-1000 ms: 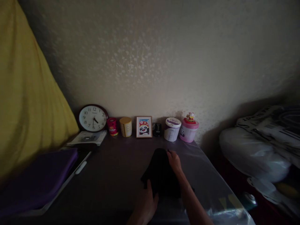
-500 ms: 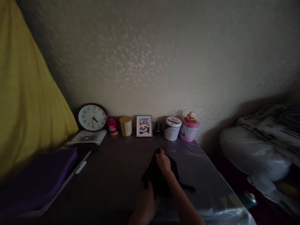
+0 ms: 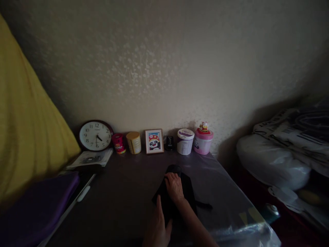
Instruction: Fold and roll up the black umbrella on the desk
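Note:
A black cloth bag (image 3: pixel 189 192) lies on the table in front of me, with a dark strap or cord (image 3: pixel 204 205) trailing from its right side. At its far end a dark rounded part (image 3: pixel 173 168) bulges up; I cannot make out whether it belongs to the bag. My right hand (image 3: pixel 174 186) lies over the upper part, its fingers together and bent onto the black fabric. At the near left side is my left hand (image 3: pixel 159 223), with thumb and a finger spread apart against the cloth. Its other fingers are hard to see in the dim light.
Along the wall stand a clock (image 3: pixel 95 136), a red can (image 3: pixel 119 143), a yellow-lidded tin (image 3: pixel 134 142), a panda picture frame (image 3: pixel 154 141), a small black object (image 3: pixel 169 143), a white tub (image 3: pixel 185 142) and a pink tub (image 3: pixel 203 142) topped by a figurine. Purple cloth (image 3: pixel 43 202) lies left.
My right hand has slid slightly nearer from the bag's far end, and its fingers now lie flatter. The dark rounded part shows more. The camera view has shifted slightly.

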Demonstrator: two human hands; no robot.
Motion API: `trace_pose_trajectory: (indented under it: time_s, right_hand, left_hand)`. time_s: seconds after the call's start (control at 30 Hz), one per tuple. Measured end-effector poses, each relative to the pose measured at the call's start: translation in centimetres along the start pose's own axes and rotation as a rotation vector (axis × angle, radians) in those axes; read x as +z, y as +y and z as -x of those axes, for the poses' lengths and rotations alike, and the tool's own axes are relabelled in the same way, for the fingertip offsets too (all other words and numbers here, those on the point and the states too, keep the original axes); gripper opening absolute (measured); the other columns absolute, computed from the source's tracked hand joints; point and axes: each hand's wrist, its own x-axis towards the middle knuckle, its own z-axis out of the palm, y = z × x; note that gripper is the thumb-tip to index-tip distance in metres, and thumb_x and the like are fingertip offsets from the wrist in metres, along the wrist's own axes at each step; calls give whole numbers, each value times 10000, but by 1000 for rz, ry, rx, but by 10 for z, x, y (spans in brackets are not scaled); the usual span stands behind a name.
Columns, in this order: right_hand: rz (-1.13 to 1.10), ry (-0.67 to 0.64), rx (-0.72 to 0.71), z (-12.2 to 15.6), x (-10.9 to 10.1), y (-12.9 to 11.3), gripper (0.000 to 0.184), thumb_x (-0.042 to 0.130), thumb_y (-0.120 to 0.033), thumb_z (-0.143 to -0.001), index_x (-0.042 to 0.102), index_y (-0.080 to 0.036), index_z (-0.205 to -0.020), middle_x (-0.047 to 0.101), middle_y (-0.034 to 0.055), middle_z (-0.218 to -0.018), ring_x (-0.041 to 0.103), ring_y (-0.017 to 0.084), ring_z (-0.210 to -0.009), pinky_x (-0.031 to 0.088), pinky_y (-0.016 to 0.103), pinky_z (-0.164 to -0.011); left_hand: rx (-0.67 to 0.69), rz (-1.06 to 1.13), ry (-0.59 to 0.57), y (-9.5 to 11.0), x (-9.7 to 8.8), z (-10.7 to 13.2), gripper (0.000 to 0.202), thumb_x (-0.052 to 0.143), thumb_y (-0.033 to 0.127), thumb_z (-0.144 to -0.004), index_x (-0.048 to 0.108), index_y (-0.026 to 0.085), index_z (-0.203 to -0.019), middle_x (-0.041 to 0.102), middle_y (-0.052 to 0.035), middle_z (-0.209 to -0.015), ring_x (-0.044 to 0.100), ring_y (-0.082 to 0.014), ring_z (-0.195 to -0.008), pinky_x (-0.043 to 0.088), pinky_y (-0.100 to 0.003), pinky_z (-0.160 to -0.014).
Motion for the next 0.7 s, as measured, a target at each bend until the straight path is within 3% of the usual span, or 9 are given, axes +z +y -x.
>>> trace_pose_trajectory:
  time_s: [0.07, 0.23, 0.37, 0.5, 0.6, 0.7]
  right_hand:
    - [-10, 4, 4, 0, 0, 2, 197, 439, -180, -848, 596, -239, -952, 630, 14, -959, 528, 179, -914, 372, 302, -781]
    - [-33, 13, -7, -2, 0, 3, 204, 432, -162, -849, 603, -243, -926, 638, 9, -915, 540, 185, -882, 394, 309, -750]
    - [-97, 66, -72, 6, -8, 0, 239, 388, -138, -863, 601, -232, -918, 640, 19, -919, 559, 175, -879, 419, 317, -788]
    - [-148, 135, -216, 38, -15, 4, 258, 370, -125, -863, 587, -206, -978, 613, 54, -1054, 551, 165, -990, 419, 339, -899]
    - [-105, 176, -198, 54, -10, 18, 258, 385, -150, -865, 585, -205, -1018, 603, 63, -1117, 531, 173, -1067, 434, 350, -912]
    - [-32, 197, -174, 42, 3, 40, 299, 380, -186, -872, 562, -191, -1109, 582, 75, -1188, 503, 190, -1132, 435, 369, -922]
  left_hand:
    - [32, -32, 11, 6, -5, 2, 788, 407, 173, -794, -113, 93, -1380, 351, -160, -1381, 427, -195, -1199, 335, -266, -949]
    - [-19, -218, -117, 19, -9, -1, 858, 497, 122, -757, -77, 241, -1384, 577, -121, -1093, 600, -206, -913, 419, -289, -761]
    - [-46, -238, -165, 16, -2, -8, 730, 380, 97, -814, -63, 198, -1385, 632, -113, -945, 620, -201, -815, 415, -290, -673]
    - [-79, -234, -186, 10, 5, -14, 721, 382, 92, -809, -39, 168, -1389, 635, -115, -964, 616, -196, -837, 404, -275, -668]
    - [-97, -245, -221, 9, 7, -18, 753, 394, 104, -804, -86, 176, -1380, 636, -101, -980, 617, -200, -834, 408, -278, -655]
    - [-92, -244, -232, 9, 7, -21, 751, 373, 117, -814, -130, 176, -1369, 648, -88, -946, 623, -192, -794, 410, -271, -632]
